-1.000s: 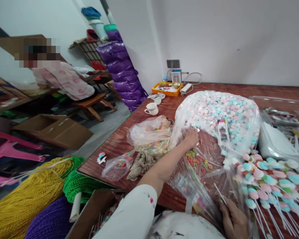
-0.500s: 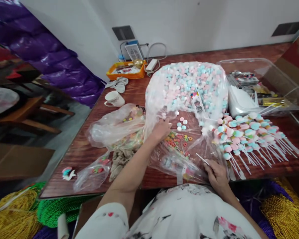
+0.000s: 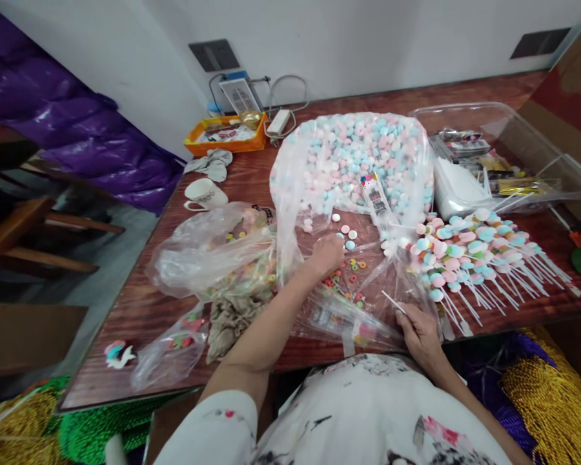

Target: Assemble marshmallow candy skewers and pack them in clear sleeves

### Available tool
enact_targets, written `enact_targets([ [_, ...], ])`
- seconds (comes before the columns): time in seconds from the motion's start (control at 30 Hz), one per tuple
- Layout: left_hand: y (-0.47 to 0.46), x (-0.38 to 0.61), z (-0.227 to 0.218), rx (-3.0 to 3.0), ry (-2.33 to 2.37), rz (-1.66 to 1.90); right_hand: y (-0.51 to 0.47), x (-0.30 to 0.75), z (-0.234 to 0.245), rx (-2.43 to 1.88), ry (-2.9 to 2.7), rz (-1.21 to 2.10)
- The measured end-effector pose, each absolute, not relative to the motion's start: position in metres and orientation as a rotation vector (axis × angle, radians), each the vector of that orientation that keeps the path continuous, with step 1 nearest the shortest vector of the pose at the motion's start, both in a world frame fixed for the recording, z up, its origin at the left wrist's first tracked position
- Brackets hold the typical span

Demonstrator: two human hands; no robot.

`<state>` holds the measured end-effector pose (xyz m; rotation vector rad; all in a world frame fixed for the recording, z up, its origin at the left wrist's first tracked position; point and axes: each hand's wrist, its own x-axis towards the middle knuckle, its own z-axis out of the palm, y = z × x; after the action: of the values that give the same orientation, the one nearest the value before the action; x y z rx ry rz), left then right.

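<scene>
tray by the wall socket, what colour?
Orange: the tray shows best in the head view, at the table's far left.

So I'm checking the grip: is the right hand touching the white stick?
Touching. The head view shows the right hand with its fingertips pinched on the lower end of the white stick, which juts up-left from them.

Soft, even daylight fills the scene, bright on the white wall and free of hard shadows. The clear plastic bags catch pale glare, and the polished bench shows a faint sheen beside them. The wide lens bends straight lines, so the bench edges bow and splay towards the corners. Detail is crisp around the bags and softens, slightly smeared, towards the frame edges.
</scene>
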<state>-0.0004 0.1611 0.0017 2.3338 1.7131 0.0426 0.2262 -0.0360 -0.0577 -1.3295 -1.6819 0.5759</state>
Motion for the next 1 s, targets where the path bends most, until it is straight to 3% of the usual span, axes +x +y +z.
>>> enact_targets([
  [0.3, 0.187, -0.021, -0.003, 2.251, 1.642, 0.438, -0.037, 0.226, -0.06, -1.331, -1.718, 0.579],
  [1.0, 0.205, -0.025, -0.024, 2.11, 1.549, 0.577, -0.037, 0.226, -0.058, -1.316, -1.714, 0.626],
])
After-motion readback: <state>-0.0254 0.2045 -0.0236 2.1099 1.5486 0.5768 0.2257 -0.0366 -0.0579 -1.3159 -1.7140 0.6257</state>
